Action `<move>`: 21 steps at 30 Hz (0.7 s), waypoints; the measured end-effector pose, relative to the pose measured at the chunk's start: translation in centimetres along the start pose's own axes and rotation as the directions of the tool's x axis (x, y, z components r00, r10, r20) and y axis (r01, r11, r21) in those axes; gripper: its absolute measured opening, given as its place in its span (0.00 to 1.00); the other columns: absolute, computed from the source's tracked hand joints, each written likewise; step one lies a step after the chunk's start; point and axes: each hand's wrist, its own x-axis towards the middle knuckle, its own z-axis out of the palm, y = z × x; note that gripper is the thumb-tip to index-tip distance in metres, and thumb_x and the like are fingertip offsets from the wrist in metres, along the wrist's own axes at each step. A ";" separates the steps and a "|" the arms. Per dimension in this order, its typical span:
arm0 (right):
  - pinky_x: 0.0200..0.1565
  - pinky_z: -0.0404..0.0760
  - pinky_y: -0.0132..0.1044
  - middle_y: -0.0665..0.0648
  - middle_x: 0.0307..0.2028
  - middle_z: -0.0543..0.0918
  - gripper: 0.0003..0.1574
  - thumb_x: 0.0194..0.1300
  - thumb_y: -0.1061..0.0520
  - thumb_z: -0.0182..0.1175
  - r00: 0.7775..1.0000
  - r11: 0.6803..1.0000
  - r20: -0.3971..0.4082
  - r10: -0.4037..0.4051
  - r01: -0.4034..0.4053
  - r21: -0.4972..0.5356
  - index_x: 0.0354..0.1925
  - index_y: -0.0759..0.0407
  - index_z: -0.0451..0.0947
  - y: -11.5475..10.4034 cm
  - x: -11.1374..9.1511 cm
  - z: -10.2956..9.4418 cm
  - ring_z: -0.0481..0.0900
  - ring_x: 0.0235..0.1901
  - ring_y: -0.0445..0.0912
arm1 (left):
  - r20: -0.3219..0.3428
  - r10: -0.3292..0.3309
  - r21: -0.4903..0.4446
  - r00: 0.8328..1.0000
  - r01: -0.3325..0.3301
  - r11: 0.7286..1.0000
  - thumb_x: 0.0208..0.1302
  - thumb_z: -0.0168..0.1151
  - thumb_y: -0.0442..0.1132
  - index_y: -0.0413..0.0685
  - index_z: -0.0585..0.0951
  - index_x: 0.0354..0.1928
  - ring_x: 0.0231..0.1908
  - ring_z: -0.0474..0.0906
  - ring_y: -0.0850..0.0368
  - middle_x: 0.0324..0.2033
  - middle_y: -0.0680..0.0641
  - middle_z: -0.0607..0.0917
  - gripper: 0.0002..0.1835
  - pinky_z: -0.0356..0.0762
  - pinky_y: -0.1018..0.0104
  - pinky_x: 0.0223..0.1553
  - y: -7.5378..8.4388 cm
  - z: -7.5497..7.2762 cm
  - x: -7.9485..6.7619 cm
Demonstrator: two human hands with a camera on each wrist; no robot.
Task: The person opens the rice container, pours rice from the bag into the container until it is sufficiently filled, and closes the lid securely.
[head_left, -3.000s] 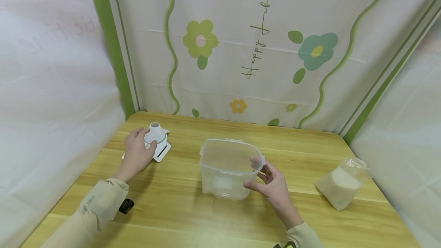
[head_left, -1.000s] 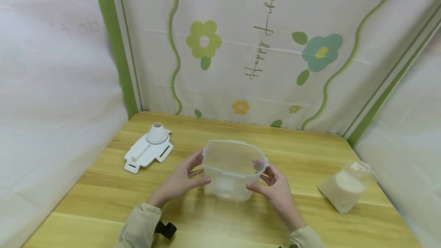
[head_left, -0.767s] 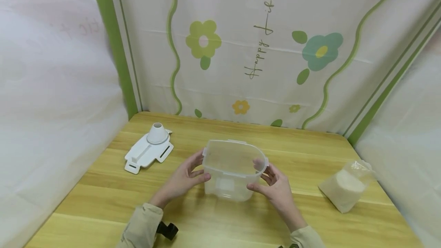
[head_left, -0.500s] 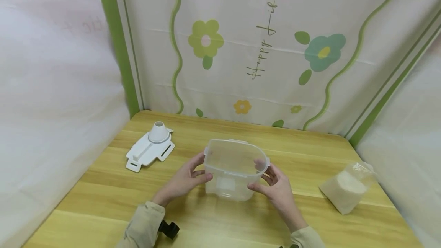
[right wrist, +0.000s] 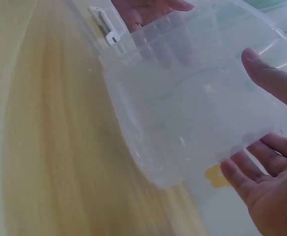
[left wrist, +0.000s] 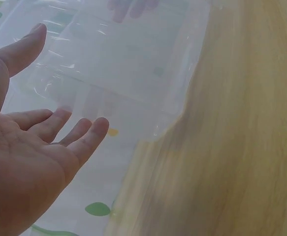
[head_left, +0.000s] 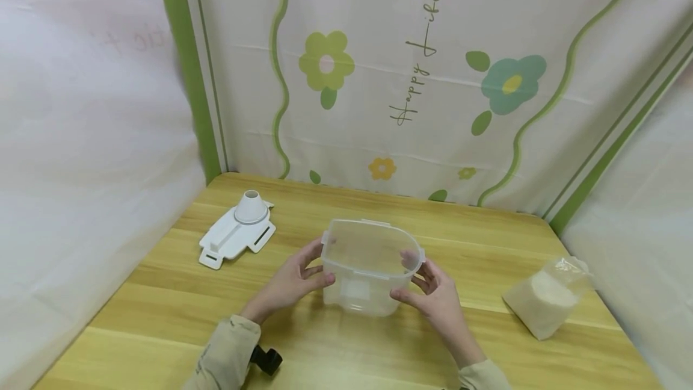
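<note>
A see-through plastic container [head_left: 354, 287], straight on the left and rounded on the right, stands upright at the middle of the table, its top uncovered. My left hand [head_left: 292, 278] holds its left side, the thumb in front and the fingers behind. Opposite, my right hand [head_left: 433, 294] holds the rounded end the same way. In the left wrist view, my left hand [left wrist: 35, 147] has fingers gently bent at the clear wall. The right wrist view has my right hand [right wrist: 276, 182] with thumb and fingers on either side of the container [right wrist: 192, 108].
A white flat lid [head_left: 233, 236] with slotted tabs and a cone-shaped spout [head_left: 251, 206] lies at the left on the wooden table [head_left: 325, 348]. To the right sits a clear bag [head_left: 547, 300] of pale, fine contents. Patterned curtains [head_left: 368, 77] enclose the back and sides.
Three seconds ago my left hand was on the white lid; it has since left it and come to the container's left side. My right hand stays on the container. The view shifts slightly.
</note>
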 end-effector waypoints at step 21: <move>0.49 0.71 0.34 0.63 0.50 0.73 0.42 0.32 0.77 0.70 0.813 0.848 -0.382 -0.439 0.235 -0.476 0.51 0.67 0.71 -6.0 -3.4 -6.2 0.69 0.49 0.52 | -0.044 0.055 -0.039 0.998 -0.057 0.998 0.55 0.63 0.32 0.39 0.55 0.66 0.60 0.55 0.38 0.60 0.35 0.62 0.39 0.62 0.52 0.55 0.5 0.5 0.0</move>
